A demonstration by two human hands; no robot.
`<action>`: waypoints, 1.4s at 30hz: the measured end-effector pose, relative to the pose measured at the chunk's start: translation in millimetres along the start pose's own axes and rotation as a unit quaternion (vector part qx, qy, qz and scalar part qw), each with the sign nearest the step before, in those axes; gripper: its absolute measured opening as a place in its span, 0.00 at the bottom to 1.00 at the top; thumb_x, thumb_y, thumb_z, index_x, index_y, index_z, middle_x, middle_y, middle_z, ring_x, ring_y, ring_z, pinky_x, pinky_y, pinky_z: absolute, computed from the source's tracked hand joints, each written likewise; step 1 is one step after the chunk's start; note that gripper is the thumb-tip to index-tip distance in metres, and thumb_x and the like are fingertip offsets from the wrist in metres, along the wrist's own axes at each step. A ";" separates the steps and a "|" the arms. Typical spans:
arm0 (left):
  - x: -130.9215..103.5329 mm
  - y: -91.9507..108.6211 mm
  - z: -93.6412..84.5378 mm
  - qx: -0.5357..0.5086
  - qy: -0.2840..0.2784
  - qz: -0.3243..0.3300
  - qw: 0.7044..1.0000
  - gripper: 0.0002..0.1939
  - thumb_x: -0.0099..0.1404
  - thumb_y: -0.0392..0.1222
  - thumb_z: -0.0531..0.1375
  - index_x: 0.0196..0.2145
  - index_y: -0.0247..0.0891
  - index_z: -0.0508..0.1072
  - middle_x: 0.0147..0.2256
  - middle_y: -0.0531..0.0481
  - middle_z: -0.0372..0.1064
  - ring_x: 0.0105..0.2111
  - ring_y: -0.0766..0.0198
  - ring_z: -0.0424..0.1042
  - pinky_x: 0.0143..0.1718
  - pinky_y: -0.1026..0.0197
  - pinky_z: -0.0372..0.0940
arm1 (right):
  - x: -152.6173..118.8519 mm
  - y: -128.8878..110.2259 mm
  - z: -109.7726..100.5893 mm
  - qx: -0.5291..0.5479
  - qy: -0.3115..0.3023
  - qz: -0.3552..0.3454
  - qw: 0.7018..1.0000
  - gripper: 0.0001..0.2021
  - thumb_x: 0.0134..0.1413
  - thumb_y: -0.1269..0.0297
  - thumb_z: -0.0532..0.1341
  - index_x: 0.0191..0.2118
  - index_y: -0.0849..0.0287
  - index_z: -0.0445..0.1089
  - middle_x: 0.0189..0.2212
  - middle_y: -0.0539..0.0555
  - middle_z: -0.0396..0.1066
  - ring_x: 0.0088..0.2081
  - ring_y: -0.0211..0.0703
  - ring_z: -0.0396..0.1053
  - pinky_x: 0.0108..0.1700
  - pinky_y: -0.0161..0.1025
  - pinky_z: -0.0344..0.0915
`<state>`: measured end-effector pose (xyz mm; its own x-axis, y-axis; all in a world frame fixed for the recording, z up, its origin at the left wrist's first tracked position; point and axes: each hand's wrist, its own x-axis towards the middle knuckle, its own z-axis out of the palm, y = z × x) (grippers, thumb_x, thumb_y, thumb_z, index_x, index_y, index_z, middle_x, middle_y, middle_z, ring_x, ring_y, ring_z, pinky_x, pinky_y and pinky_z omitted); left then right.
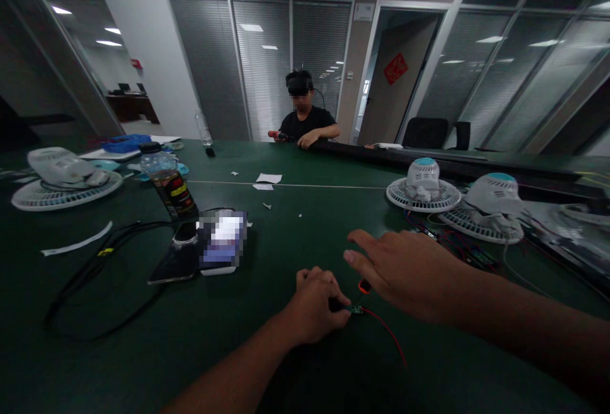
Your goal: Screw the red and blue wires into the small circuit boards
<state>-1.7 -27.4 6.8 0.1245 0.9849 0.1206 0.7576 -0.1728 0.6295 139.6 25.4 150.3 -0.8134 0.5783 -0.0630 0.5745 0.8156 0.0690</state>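
Observation:
My left hand [319, 306] pinches a small green circuit board [355, 309] at the lower middle, low over the dark green table. A red wire [388, 331] curves away from the board to the right. Just above the board is a small orange and black object [365, 286], perhaps a tool's handle, partly under my right hand. Over it hovers my right hand [395, 268], palm down, its thumb and index finger stretched out to the left and apart.
Phones [176, 258] and a dark-labelled bottle [174, 192] stand left of centre beside black cables [86, 280]. White fan parts [423, 185] and wiring lie at the right, another fan part [67, 179] far left. A person [309, 119] sits across the table [286, 223].

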 end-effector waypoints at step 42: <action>1.0 2.2 0.2 0.002 0.000 -0.007 1.000 0.06 0.53 0.43 0.61 0.31 0.46 0.75 0.33 0.55 0.66 0.39 0.61 0.61 0.43 0.56 0.48 | -10.2 1.9 0.0 0.060 0.012 0.019 0.998 0.16 0.55 0.60 0.49 0.45 0.60 0.64 0.30 0.58 0.72 0.30 0.48 0.70 0.26 0.38 0.56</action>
<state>0.3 -26.8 8.2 0.1137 0.9873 0.1108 0.7621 -0.1582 0.6279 149.0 21.1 151.1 -0.7913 0.6101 -0.0393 0.6114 0.7898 -0.0496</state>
